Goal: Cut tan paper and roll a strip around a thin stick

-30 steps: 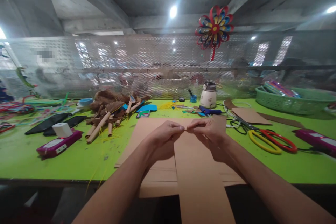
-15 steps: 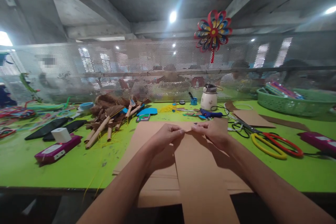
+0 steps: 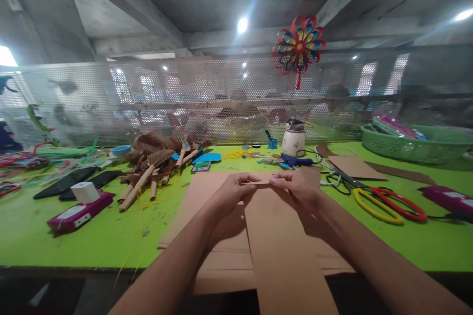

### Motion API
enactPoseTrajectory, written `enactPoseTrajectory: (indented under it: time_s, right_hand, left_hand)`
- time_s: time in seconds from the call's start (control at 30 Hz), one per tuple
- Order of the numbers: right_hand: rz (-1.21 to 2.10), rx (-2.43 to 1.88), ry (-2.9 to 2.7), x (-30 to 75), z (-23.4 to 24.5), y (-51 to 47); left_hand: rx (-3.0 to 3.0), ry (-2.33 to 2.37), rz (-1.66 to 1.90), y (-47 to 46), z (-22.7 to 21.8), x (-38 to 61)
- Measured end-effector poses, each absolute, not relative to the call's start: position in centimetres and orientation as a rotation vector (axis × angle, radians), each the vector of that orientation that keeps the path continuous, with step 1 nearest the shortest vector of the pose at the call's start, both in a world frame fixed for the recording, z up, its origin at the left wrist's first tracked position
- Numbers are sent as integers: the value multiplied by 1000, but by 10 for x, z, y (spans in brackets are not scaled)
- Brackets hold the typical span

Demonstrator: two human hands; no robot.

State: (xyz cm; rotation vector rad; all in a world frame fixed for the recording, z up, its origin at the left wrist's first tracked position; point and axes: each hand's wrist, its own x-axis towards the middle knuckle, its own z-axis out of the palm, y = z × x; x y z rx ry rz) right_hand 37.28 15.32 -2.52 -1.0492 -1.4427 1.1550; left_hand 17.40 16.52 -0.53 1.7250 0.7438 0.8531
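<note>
A long strip of brown paper (image 3: 286, 251) runs from the table's front edge up to both hands. At its far end my left hand (image 3: 236, 188) pinches the left corner between thumb and fingers. Opposite it, my right hand (image 3: 295, 188) pinches the right corner. Between the fingertips the far edge looks folded over into a narrow band. Beneath the strip lie larger sheets of brown paper (image 3: 192, 216), partly covered by my forearms and their shadows.
To the right are scissors (image 3: 388, 204) with yellow and red handles, a blue glue gun (image 3: 295, 160) and a green basket (image 3: 414, 150). Left are brown paper rolls (image 3: 138, 187), a purple power strip (image 3: 81, 211) and black phones (image 3: 66, 182). A white bottle (image 3: 293, 138) stands behind.
The far edge of the paper strip now shows as a flatter, straighter folded band between my fingers. Both hands stay in nearly the same place.
</note>
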Motion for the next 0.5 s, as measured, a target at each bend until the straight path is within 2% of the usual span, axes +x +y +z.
enactPoseTrajectory:
  time_s: [0.33,0.5]
  right_hand:
    - [1074,-864,-1457,374,-20,152]
    - [940,-910,-1528,377,-20,153]
  left_hand:
    - [1714,744,1125,166,-7,177]
    - [1768,786,1153,167,-6,176]
